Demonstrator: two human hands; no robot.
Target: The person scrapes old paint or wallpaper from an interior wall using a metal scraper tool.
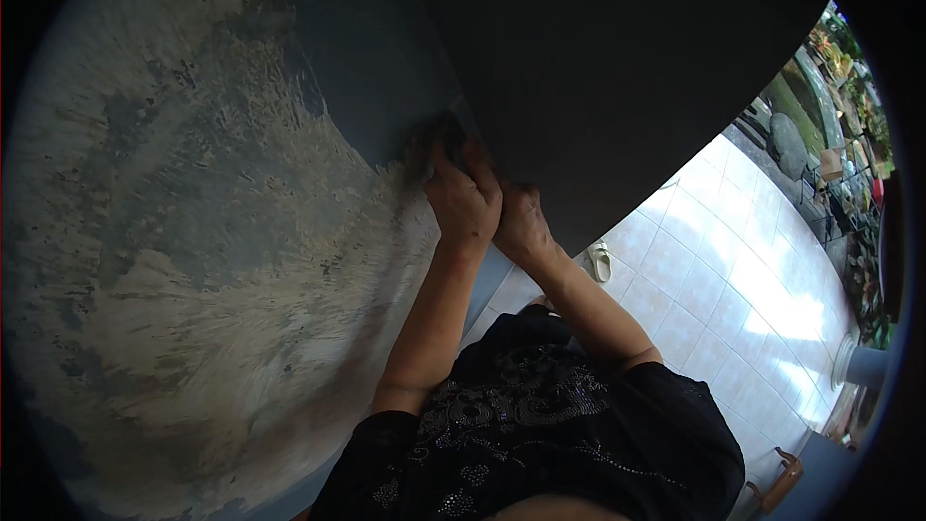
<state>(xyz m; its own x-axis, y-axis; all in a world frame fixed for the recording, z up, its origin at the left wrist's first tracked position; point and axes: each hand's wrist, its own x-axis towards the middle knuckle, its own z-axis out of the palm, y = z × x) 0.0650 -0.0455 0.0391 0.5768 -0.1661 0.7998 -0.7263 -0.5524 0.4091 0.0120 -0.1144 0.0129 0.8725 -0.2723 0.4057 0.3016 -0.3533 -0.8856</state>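
Note:
My left hand (464, 195) is raised against a scraped, patchy wall (239, 231), close to where it meets a dark flat panel (579, 87). Its fingers are bent around a small dark object (453, 136), whose kind I cannot tell in the shadow. My right hand (522, 221) touches the left one at its side and lies at the panel's edge, its fingers curled. Whether it holds anything is hidden. Smooth blue-grey paint (354, 51) covers the wall above the hands, beside bare, streaked plaster.
Pale floor tiles (687, 260) stretch to the right, with a light-coloured sandal (600, 262) on them. A brown handle (780, 481) on a blue-grey surface is at the lower right. Rocks (787, 145) and plants lie beyond the floor, near a column base (846, 363).

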